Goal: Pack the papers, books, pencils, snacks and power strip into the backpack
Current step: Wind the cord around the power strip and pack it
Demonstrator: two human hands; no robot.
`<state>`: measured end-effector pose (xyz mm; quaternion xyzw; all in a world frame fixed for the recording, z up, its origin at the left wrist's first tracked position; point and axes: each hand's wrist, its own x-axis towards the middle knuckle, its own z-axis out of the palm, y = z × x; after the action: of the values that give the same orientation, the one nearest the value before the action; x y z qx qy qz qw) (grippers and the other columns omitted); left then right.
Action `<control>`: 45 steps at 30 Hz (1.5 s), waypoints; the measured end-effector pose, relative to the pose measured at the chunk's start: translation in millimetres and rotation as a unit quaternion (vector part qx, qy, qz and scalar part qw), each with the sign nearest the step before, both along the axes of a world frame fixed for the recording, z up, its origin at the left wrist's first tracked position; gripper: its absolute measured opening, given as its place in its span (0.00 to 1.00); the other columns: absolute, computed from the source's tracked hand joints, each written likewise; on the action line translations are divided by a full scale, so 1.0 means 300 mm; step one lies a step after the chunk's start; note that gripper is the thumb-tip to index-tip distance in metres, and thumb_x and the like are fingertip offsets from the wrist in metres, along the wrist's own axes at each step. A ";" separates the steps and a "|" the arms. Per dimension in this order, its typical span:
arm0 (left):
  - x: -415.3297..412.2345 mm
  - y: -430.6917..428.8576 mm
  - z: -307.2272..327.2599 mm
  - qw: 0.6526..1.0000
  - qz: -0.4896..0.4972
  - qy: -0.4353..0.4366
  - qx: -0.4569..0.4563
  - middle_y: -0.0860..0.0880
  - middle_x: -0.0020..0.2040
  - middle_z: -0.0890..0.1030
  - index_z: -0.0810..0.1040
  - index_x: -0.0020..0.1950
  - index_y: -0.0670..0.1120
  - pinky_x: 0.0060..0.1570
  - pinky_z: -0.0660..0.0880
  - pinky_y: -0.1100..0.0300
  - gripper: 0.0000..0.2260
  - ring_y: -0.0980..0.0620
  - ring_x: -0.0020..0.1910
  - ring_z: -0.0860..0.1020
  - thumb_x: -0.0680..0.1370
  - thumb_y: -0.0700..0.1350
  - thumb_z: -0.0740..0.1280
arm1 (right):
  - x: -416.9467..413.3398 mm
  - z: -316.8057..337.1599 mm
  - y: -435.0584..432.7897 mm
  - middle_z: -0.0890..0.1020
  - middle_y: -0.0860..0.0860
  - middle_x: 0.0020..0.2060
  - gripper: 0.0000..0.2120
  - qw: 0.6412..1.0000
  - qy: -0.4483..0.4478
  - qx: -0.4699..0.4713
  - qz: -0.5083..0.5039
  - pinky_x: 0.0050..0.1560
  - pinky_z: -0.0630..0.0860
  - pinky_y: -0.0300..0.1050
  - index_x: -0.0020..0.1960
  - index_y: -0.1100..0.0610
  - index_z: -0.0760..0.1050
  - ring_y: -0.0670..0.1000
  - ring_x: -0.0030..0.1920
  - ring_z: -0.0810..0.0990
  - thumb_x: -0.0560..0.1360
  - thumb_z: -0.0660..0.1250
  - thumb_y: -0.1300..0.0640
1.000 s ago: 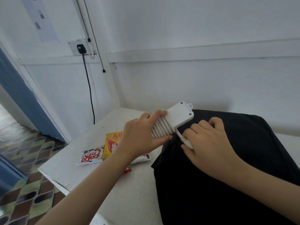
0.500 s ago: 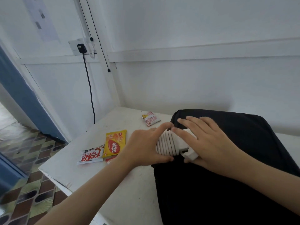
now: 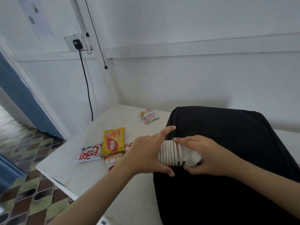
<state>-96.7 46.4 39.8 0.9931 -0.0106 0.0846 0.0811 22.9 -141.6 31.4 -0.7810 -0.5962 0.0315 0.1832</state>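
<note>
Power strip (image 3: 190, 155), cord (image 3: 170, 153) coiled on, clamped in two-hand grip: left hand (image 3: 144, 153) at coil, right hand (image 3: 211, 155) at body. Backpack (image 3: 235, 135) beneath grip. Likely rigid, light; coil may unwind, so hold across coil.

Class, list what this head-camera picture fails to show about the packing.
Head view:
- power strip: body mostly covered by the left hand and right hand; mainly the wound cord shows.
- backpack: opening and contents lost in dark fabric; lower part cut off by the bottom edge.
- One snack packet: mostly hidden behind the left hand.
</note>
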 end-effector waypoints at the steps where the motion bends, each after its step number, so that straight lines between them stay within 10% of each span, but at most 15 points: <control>1: -0.005 0.008 0.003 1.000 0.002 0.012 -0.023 0.55 0.62 0.75 0.43 0.70 0.63 0.54 0.69 0.64 0.50 0.56 0.55 0.76 0.59 0.71 0.70 | 0.000 -0.005 0.000 0.71 0.39 0.62 0.38 1.000 0.006 0.004 -0.001 0.60 0.63 0.30 0.74 0.43 0.56 0.38 0.60 0.67 0.69 0.69 0.41; 7: -0.081 0.115 -0.022 0.929 0.057 -0.015 -0.365 0.65 0.60 0.75 0.71 0.61 0.62 0.60 0.73 0.60 0.21 0.64 0.60 0.73 0.70 0.64 0.62 | 0.005 -0.016 -0.007 0.69 0.33 0.57 0.37 0.999 0.046 0.027 -0.007 0.57 0.64 0.27 0.73 0.43 0.60 0.36 0.59 0.67 0.67 0.70 0.43; 13: -0.182 0.153 -0.111 0.850 0.053 0.035 -0.522 0.51 0.62 0.77 0.69 0.68 0.51 0.55 0.77 0.55 0.32 0.49 0.60 0.77 0.66 0.48 0.74 | 0.010 -0.011 -0.002 0.71 0.30 0.54 0.37 0.997 0.066 0.040 -0.006 0.55 0.66 0.26 0.71 0.45 0.65 0.34 0.57 0.70 0.64 0.67 0.39; 21: -0.192 0.095 -0.174 0.805 0.073 -0.035 -0.588 0.51 0.59 0.79 0.71 0.66 0.51 0.49 0.79 0.57 0.33 0.47 0.55 0.80 0.63 0.44 0.77 | 0.010 -0.013 0.002 0.76 0.37 0.54 0.37 0.997 0.071 0.035 -0.005 0.54 0.67 0.27 0.71 0.46 0.65 0.38 0.55 0.72 0.63 0.67 0.39; 45: -0.193 0.074 -0.160 0.833 0.086 -0.031 -0.545 0.56 0.53 0.80 0.73 0.60 0.53 0.47 0.80 0.55 0.31 0.50 0.52 0.80 0.59 0.50 0.77 | -0.048 0.011 0.025 0.72 0.39 0.62 0.34 1.000 -0.011 -0.001 -0.005 0.60 0.58 0.32 0.70 0.47 0.63 0.37 0.58 0.67 0.68 0.72 0.42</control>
<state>-154.6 68.8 -8.3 0.7817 0.1205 0.1146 0.6010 8.5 -134.1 34.6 -0.7844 -0.5944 0.0228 0.1758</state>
